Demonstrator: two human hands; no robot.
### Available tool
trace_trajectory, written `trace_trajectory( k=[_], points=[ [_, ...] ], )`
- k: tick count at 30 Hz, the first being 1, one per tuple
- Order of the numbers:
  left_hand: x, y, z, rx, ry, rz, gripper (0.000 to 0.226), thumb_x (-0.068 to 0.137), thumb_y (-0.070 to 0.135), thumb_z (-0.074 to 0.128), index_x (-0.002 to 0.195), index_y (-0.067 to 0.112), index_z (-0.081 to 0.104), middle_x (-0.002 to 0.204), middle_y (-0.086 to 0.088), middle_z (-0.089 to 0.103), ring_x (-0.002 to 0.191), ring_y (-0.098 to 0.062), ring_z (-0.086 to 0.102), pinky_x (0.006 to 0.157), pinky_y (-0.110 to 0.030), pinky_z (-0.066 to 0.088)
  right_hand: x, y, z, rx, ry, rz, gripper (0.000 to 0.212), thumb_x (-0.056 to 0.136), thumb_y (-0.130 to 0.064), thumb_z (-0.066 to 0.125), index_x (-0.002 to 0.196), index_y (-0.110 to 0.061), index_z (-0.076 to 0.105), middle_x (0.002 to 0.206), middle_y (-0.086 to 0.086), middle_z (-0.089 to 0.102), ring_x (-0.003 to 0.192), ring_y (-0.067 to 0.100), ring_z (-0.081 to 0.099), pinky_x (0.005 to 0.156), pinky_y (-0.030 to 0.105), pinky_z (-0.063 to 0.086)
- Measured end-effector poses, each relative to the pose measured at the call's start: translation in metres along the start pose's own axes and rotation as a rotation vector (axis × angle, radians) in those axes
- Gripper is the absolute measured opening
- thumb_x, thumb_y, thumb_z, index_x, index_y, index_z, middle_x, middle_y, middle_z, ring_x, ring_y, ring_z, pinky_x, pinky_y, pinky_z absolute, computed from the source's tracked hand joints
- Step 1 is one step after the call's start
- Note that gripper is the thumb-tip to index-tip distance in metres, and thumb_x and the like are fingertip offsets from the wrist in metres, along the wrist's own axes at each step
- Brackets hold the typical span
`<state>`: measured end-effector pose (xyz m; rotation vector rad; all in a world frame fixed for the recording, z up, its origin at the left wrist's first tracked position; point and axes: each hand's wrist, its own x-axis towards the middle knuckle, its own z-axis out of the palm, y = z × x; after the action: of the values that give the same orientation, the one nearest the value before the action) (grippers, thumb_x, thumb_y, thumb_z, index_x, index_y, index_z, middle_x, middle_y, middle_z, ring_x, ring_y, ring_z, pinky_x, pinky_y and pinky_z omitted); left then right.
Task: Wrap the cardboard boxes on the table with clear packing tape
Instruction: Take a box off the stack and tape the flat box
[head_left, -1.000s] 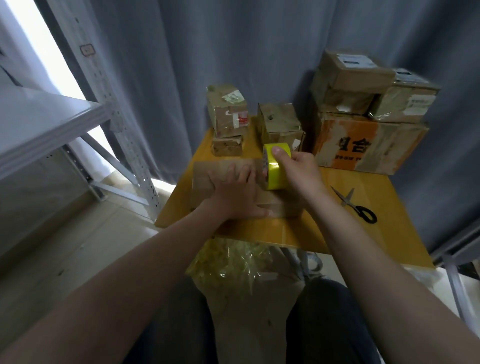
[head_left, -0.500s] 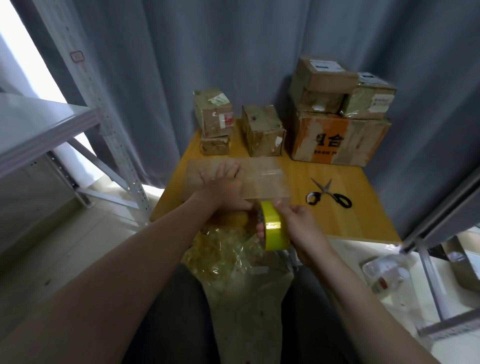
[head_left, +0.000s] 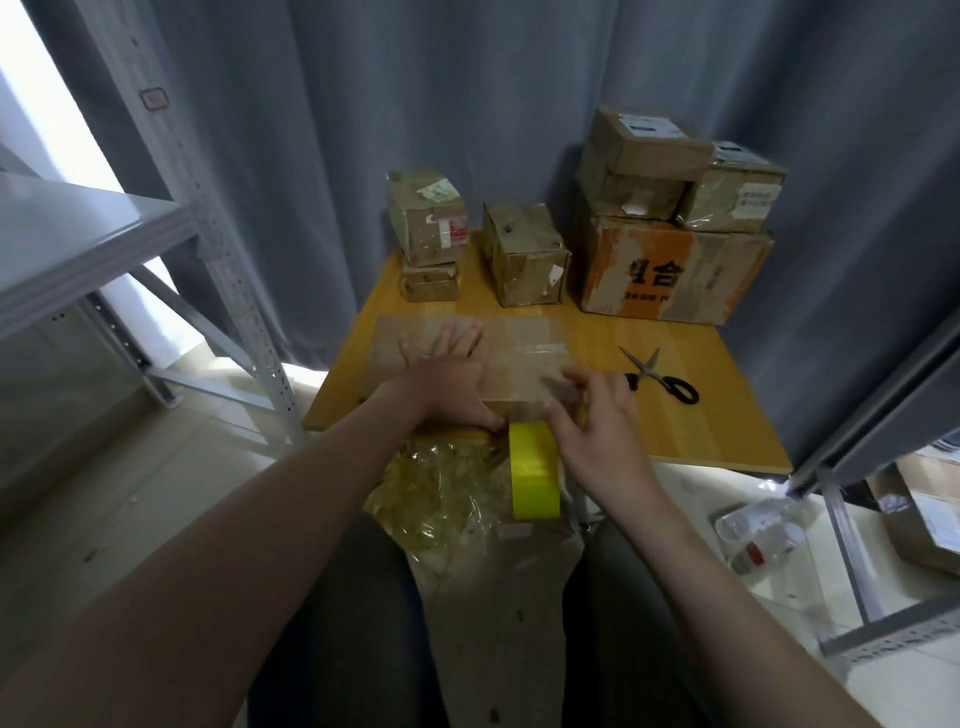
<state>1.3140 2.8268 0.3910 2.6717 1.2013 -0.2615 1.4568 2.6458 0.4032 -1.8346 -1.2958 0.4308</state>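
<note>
Flat brown cardboard box (head_left: 519, 353), glossy with bands of clear tape, lying long side across at the 6 o'clock edge of the yellow wooden table (head_left: 717, 431). On its top, toward 9 o'clock: left hand (head_left: 447, 374), palm down, fingers straight and spread, pressing the cardboard, thumb down over the near face. At the box's 4 o'clock corner: right hand (head_left: 602, 421), fingers reaching onto the taped top, blurred; cannot tell whether pinching tape or only touching. At 7 o'clock of that hand, below the table edge: yellow roll of tape (head_left: 535, 467), on edge, close against the heel of the hand; any hold on it unclear.

At 3 o'clock of the box, near but apart: black-handled steel scissors (head_left: 660, 376), blades slightly open, flat on the wood. At 12 o'clock: small taped cardboard cube (head_left: 524, 254). At 11 o'clock: labelled carton (head_left: 426, 223) stacked on a thin flat carton (head_left: 430, 283). At 1 o'clock, in the far corner: large orange-and-brown carton (head_left: 670, 275) carrying a plain brown carton (head_left: 639, 156) toward its 9 o'clock end and a film-wrapped carton (head_left: 732, 192) toward 3 o'clock.

Below the table at 6 o'clock, between dark-trousered knees: crumpled clear plastic (head_left: 447, 493) over brown paper (head_left: 493, 613). Behind everything, grey curtain (head_left: 467, 104). At 9 o'clock, grey metal shelving (head_left: 104, 244). At 4 o'clock, on the pale floor, clear plastic bottle (head_left: 753, 535) on its side.
</note>
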Motion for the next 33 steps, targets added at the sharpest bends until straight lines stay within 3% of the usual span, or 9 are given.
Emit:
trace_trajectory(
  k=[2,4,6,8,14,21,23,28,33],
  points=[
    [-0.001,0.002,0.000,0.012,0.003,-0.008,0.133,0.075,0.080,0.065,0.162,0.022,-0.018,0.169,0.005,-0.028,0.157,-0.028,-0.021,0.112,-0.080,-0.007,0.015,-0.017,-0.008,-0.189,-0.203,-0.169,0.055,0.108,-0.049,0.040,0.155,-0.021,0.041,0.159,0.000,0.038,0.149,0.016,0.026,0.125,0.038,0.020],
    [-0.003,0.003,-0.002,0.024,-0.011,-0.007,0.129,0.079,0.080,0.061,0.162,0.022,-0.019,0.169,0.004,-0.028,0.157,-0.029,-0.022,0.112,-0.080,-0.007,0.033,-0.030,-0.004,-0.332,-0.589,-0.091,0.065,0.109,-0.055,0.018,0.164,-0.019,0.023,0.172,-0.001,0.017,0.158,0.013,0.006,0.128,0.039,-0.004],
    [-0.005,0.003,-0.003,0.038,-0.030,0.007,0.128,0.080,0.082,0.058,0.162,0.022,-0.020,0.169,0.003,-0.029,0.156,-0.029,-0.022,0.113,-0.079,-0.006,0.051,-0.026,0.009,-0.536,-0.733,-0.055,0.076,0.105,-0.064,0.007,0.166,-0.019,0.003,0.174,-0.002,-0.007,0.158,0.010,-0.013,0.127,0.041,-0.014],
    [-0.005,-0.001,-0.001,0.050,-0.039,0.021,0.128,0.081,0.080,0.060,0.162,0.022,-0.020,0.168,0.003,-0.031,0.156,-0.029,-0.025,0.115,-0.078,-0.005,0.071,-0.017,0.024,-0.656,-0.693,-0.052,0.080,0.103,-0.068,0.003,0.166,-0.019,-0.006,0.172,-0.002,-0.016,0.157,0.010,-0.019,0.126,0.043,-0.016],
    [-0.003,-0.005,0.004,0.096,-0.013,0.066,0.125,0.082,0.075,0.064,0.163,0.017,-0.013,0.169,-0.001,-0.029,0.156,-0.032,-0.023,0.117,-0.075,0.007,0.138,-0.002,0.048,-0.776,-0.477,-0.112,0.077,0.105,-0.063,0.006,0.166,-0.015,0.002,0.174,0.002,-0.004,0.160,0.018,-0.009,0.128,0.050,-0.007],
    [0.003,-0.007,0.012,0.140,0.044,0.070,0.130,0.080,0.079,0.061,0.162,0.015,-0.016,0.171,-0.003,-0.022,0.157,-0.036,-0.016,0.116,-0.076,0.012,0.177,0.002,0.061,-0.774,-0.407,-0.091,0.070,0.106,-0.057,0.016,0.155,-0.011,0.037,0.163,0.013,0.037,0.154,0.027,0.026,0.128,0.055,0.001],
    [0.002,-0.006,0.011,0.137,0.036,0.067,0.129,0.081,0.079,0.061,0.162,0.015,-0.016,0.171,-0.002,-0.022,0.157,-0.036,-0.016,0.116,-0.077,0.011,0.175,0.000,0.061,-0.766,-0.417,-0.095,0.070,0.107,-0.056,0.015,0.158,-0.011,0.032,0.166,0.012,0.032,0.155,0.027,0.023,0.128,0.053,-0.001],
    [0.000,-0.006,0.010,0.120,0.026,0.046,0.127,0.081,0.078,0.062,0.163,0.018,-0.014,0.170,-0.001,-0.024,0.157,-0.033,-0.019,0.115,-0.078,0.005,0.146,0.003,0.048,-0.737,-0.463,-0.141,0.068,0.109,-0.051,0.014,0.166,-0.016,0.004,0.174,0.001,-0.004,0.160,0.021,-0.008,0.128,0.049,-0.005],
    [-0.003,-0.006,0.008,0.071,0.012,0.038,0.126,0.083,0.076,0.064,0.161,0.024,-0.020,0.168,0.004,-0.031,0.156,-0.028,-0.023,0.116,-0.077,0.001,0.095,0.011,0.027,-0.565,-0.454,-0.164,0.064,0.110,-0.054,0.028,0.166,-0.026,0.016,0.173,-0.011,0.002,0.159,0.013,-0.005,0.126,0.050,-0.005]
  ],
)
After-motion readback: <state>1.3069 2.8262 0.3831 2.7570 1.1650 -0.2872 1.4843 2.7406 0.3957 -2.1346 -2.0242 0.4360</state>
